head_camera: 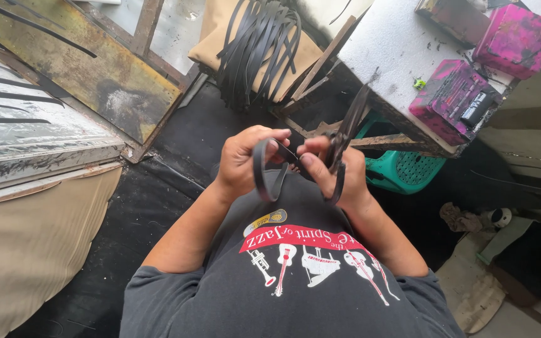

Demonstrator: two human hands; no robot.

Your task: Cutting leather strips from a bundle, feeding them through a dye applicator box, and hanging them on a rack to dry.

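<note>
Left hand (pixel 245 156) fingers are curling closed around a looped black strap (pixel 264 172); right hand (pixel 336 172) fingers are gripping large scissors (pixel 345 134) at chest height. Beyond, strap bundle (pixel 258 47) is hanging; pink boxes (pixel 455 94) are sitting on white counter (pixel 389 44).

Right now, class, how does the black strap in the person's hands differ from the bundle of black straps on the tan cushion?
The black strap is single; the bundle of black straps holds many. The strap is bent into a loop between the left hand and right hand; the bundle hangs loose, untouched, over the tan cushion. Both are black, narrow and flat.
</note>
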